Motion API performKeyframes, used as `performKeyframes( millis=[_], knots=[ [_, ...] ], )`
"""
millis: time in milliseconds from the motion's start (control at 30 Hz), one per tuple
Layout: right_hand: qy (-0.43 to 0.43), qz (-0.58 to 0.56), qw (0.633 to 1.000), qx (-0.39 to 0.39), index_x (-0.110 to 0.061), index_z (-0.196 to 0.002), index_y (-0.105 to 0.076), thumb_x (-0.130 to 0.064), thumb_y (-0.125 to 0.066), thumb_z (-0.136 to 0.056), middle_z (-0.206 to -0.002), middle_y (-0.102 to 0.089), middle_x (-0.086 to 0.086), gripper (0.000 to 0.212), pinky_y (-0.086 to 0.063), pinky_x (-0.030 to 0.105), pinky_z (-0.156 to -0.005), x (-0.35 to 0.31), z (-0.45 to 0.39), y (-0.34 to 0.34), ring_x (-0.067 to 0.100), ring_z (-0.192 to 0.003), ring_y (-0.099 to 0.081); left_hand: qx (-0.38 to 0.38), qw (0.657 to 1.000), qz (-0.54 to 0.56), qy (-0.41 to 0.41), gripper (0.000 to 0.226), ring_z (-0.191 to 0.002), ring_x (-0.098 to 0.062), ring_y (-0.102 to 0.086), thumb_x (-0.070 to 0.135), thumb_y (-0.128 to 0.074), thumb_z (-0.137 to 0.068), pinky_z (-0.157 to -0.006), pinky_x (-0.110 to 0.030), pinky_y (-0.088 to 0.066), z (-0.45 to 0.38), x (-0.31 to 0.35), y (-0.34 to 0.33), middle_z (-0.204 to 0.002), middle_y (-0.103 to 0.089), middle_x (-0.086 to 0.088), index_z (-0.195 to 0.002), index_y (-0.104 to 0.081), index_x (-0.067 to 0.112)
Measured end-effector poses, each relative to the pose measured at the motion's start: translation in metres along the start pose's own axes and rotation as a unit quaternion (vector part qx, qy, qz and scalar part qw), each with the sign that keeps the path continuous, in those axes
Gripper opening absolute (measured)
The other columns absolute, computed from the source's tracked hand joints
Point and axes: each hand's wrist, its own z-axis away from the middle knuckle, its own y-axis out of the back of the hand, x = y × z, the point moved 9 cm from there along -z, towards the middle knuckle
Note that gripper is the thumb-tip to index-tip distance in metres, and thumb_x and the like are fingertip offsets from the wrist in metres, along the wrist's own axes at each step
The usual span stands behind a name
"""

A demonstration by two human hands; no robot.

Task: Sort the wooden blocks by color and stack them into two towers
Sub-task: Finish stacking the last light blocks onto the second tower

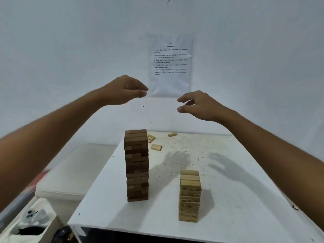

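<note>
The sorting looks nearly finished, judging by how the blocks lie. A tall dark tower [136, 165] stands on the white table [236, 190], many layers high and fairly straight, with no dark blocks loose anywhere in view. To the right of the dark tower and nearer the camera stands the light tower [189, 196], clearly shorter, its top well below the dark tower's top. What seems left is a handful of loose light blocks: a small flat group [156, 147] just behind and to the right of the dark tower, a few more [151, 137] partly hidden behind its top corner, and a single block [172, 134] farther back right near the table's far edge. These presumably belong on the light tower. Both hands are raised in the air well above and behind the dark tower, touching nothing. The left hand [125, 90] has its fingers loosely curled toward the thumb and holds no block; the right hand [198, 105] is likewise loosely curled, thumb and fingers apart, and empty. Neither is near the loose blocks yet.
</note>
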Motion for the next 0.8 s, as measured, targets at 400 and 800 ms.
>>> performKeyframes(
  millis=[400,800],
  knots=[
    [-0.046,0.030,0.990,-0.127,-0.012,-0.126,-0.061,-0.022,-0.057,-0.096,-0.125,-0.062,0.005,0.031,-0.039,0.023,-0.086,0.120,-0.125,-0.121,0.013,-0.103,-0.056,-0.107,0.990,-0.040,0.088,0.029,-0.100,-0.014,-0.065,0.020,-0.067,-0.091,-0.088,-0.024,-0.049,-0.064,-0.187,-0.132,-0.113,-0.070,-0.004,-0.118,-0.067,0.011],
    [-0.040,0.164,0.976,-0.140,-0.014,-0.129,-0.059,-0.004,-0.045,-0.095,-0.127,-0.057,0.005,0.038,-0.046,0.040,-0.092,0.246,-0.176,-0.241,0.025,-0.119,-0.047,-0.089,0.974,-0.092,0.185,0.115,-0.127,-0.023,-0.044,0.089,-0.042,-0.052,-0.097,-0.033,-0.039,-0.070,-0.282,-0.258,-0.136,-0.054,-0.007,-0.139,-0.046,0.013]
  ],
)
